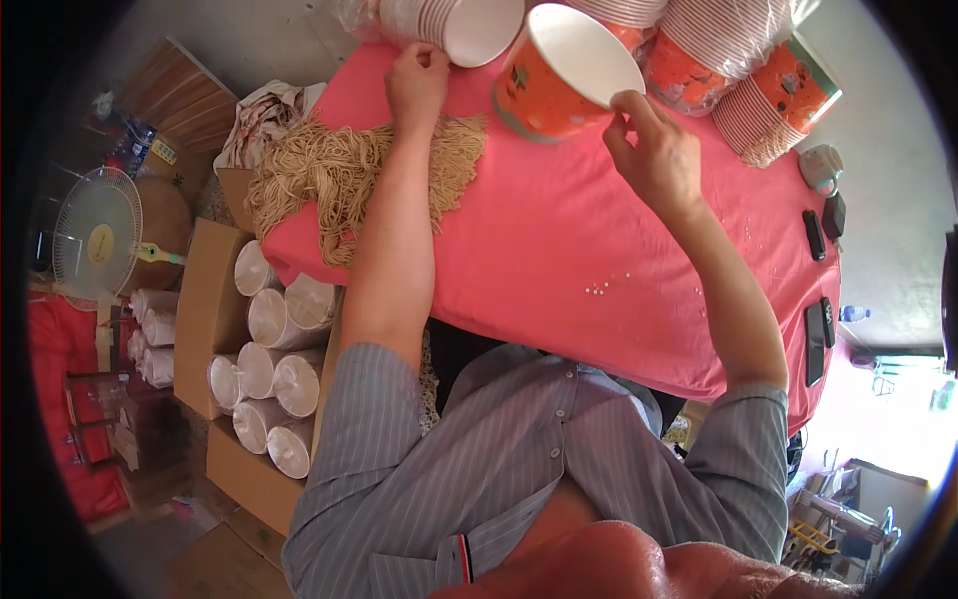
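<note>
We count two hands at work over one desk (539, 230), which has a pink cloth. Our right hand (657, 150) is narrow: thumb and fingers pinch the rim of one orange tub (544, 90). This tub leans over the far part of the desk, with its white inside visible; we cannot tell if its base touches the cloth. Our left hand (417, 88) has the fingers bent together and touches the lower edge of one white stack (484, 32), which lies on its side just left of the tub; we cannot tell if it grips. Under our left forearm lies one pile of beige strings (329, 175).

At the far right we count three stacks of orange tubs (689, 70), at least one in clear plastic. Nearer to us there is one mug (821, 168), then four dark small objects (815, 235) along the right edge. Some white grains (596, 290) lie on the cloth, too small for us to count surely. On the left, one carton (208, 319) contains about eight white wrapped rolls (257, 369), and farther left stands one fan (97, 215).
</note>
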Tool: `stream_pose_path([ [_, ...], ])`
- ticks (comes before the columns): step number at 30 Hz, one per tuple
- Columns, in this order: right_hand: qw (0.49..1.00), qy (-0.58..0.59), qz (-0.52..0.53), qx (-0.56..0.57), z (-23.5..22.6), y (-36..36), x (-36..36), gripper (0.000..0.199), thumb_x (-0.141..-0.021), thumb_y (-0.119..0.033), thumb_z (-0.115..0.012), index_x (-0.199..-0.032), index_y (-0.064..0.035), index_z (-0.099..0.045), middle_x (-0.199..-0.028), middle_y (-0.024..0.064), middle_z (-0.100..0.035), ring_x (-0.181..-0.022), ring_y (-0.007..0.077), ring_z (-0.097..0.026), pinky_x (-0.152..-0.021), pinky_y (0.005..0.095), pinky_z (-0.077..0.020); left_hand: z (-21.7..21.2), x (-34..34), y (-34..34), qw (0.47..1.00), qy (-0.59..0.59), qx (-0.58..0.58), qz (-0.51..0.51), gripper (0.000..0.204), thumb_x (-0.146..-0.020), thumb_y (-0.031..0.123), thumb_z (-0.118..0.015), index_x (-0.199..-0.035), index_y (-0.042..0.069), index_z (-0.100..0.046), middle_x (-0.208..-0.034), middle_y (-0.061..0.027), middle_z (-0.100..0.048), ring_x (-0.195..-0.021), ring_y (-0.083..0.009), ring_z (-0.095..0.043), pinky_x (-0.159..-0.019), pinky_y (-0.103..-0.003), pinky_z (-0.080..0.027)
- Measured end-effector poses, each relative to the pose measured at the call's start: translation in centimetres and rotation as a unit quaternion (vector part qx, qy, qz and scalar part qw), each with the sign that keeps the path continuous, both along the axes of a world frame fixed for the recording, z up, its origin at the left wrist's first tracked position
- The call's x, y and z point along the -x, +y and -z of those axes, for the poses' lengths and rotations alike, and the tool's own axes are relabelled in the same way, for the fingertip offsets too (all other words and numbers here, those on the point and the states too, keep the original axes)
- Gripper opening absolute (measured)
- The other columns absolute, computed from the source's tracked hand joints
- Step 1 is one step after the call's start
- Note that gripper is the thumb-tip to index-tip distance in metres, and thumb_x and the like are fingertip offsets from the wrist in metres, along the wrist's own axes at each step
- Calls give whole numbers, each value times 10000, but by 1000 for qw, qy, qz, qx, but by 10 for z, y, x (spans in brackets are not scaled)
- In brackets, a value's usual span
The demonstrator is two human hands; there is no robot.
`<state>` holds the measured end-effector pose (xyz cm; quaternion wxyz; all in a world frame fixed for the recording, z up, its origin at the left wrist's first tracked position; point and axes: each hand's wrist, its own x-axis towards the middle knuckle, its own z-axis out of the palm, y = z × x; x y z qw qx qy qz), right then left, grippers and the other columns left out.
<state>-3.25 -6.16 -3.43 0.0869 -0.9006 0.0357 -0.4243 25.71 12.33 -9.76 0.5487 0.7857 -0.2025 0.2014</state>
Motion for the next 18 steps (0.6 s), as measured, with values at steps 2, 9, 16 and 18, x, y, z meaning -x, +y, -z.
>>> stream_pose_path([
  [2, 999, -5, -23, 28, -7, -6, 25, 149, -911, -107, -727, -1050, -133, -680, -925, 36, -742, -752, 297, -748, -604, 438, -591, 1, -6, -3, 1000, -16, 0, -15, 276, -967, 290, -716, -1065, 50, -811, -967, -195, -817, -931, -377, -807, -822, -452, -621],
  [9, 1000, -4, -24, -4, -3, -10, 42, 210, -904, 3, -692, -1072, -109, -752, -1117, 8, -783, -922, 291, -772, -721, 417, -635, 9, -32, 33, 986, -138, -86, -34, 273, -990, 310, -748, -1064, 57, -818, -938, -151, -825, -866, -301, -816, -788, -422, -618],
  [16, 995, 56, -67, -54, -23, -28, 64, 212, -918, -49, -664, -1094, -104, -768, -1115, 47, -790, -871, 327, -762, -713, 459, -612, -80, 56, 56, 994, 29, 35, 96, 190, -1097, 172, -689, -1156, 12, -775, -867, -36, -786, -691, -67, -635, -642, -261, -504],
  [18, 990, 95, -87, -62, -34, -27, 71, 196, -912, -95, -653, -1069, -102, -771, -1103, 69, -791, -884, 341, -766, -739, 480, -616, -89, 72, 82, 989, 29, -79, 122, 193, -1099, 170, -687, -1158, 7, -771, -874, -31, -779, -733, -74, -656, -677, -256, -513],
])
